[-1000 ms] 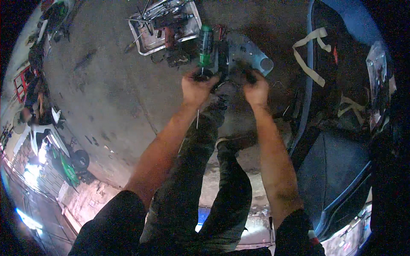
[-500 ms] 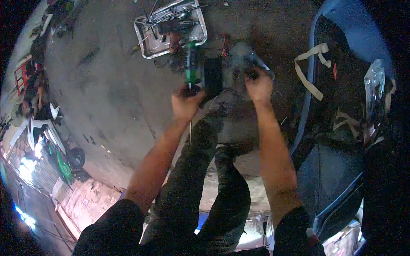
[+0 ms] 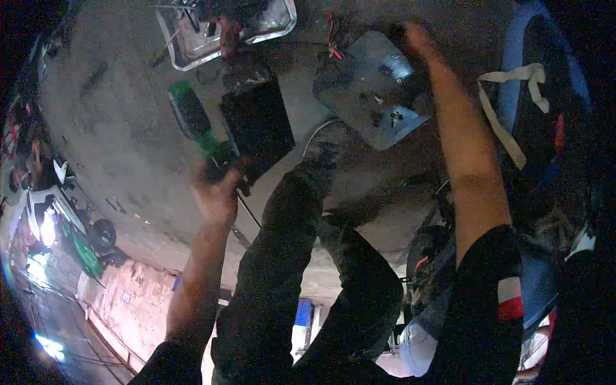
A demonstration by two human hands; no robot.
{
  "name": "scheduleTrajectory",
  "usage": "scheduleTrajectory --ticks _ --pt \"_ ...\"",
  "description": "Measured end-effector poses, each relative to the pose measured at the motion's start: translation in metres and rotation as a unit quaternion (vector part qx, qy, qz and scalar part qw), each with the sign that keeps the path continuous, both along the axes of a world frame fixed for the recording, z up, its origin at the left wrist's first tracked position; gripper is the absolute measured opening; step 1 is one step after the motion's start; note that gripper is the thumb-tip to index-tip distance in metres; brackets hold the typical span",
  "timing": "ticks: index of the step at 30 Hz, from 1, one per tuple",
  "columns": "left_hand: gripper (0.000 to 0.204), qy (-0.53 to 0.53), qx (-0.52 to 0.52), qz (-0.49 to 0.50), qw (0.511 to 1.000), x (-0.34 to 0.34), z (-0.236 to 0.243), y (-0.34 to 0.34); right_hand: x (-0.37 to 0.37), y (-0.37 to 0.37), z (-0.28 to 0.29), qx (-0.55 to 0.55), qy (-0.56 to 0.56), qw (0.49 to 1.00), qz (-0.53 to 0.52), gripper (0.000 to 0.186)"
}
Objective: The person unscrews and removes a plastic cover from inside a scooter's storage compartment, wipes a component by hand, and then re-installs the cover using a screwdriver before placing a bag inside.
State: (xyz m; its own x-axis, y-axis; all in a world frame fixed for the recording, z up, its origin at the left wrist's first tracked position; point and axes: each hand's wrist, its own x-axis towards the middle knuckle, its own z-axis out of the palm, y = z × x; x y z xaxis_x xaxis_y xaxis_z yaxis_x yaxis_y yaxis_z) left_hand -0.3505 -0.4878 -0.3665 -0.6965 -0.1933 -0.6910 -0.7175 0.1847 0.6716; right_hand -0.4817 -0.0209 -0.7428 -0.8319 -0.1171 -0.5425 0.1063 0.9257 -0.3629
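My left hand [image 3: 216,196] is closed round a large screwdriver [image 3: 189,112]. Its green and black handle points away from me, and its shaft runs back toward my leg. Just right of the handle lies a black rectangular block [image 3: 260,125]. My right hand [image 3: 418,40] is stretched out at the far side of a grey-blue plate [image 3: 350,80]. Darkness and blur hide its fingers. A few small metal parts [image 3: 396,118] rest on the plate.
A metal tray [image 3: 282,22] of tools stands at the far left. Red wire [image 3: 332,38] lies beyond the plate. At right, a pale strap [image 3: 518,147] hangs over a blue-edged dark thing. My legs [image 3: 282,218] take up the near middle.
My right hand has moved farther away and to the right, uncovering the plate. My left hand has come nearer and leftward, and the screwdriver has tilted. The view has shifted too.
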Motion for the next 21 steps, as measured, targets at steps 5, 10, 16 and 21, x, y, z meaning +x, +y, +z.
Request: scheduleTrajectory --ticks 5,10,16,21 --pt "0.033 -0.012 -0.038 0.018 0.999 0.015 -0.021 -0.003 -0.005 -0.017 -0.005 0.030 0.015 0.993 0.114 0.043" --pt "0.032 -0.017 0.020 0.002 1.000 0.007 -0.015 0.020 0.011 -0.049 0.037 -0.015 0.242 0.961 0.133 0.048" --pt "0.030 -0.020 -0.029 -0.052 0.998 0.021 -0.028 0.004 -0.014 -0.086 0.079 0.010 0.090 0.991 0.101 0.052" --pt "0.020 -0.047 -0.052 -0.059 0.996 0.028 -0.023 0.016 -0.013 -0.071 0.123 0.000 0.078 0.982 -0.173 0.047"
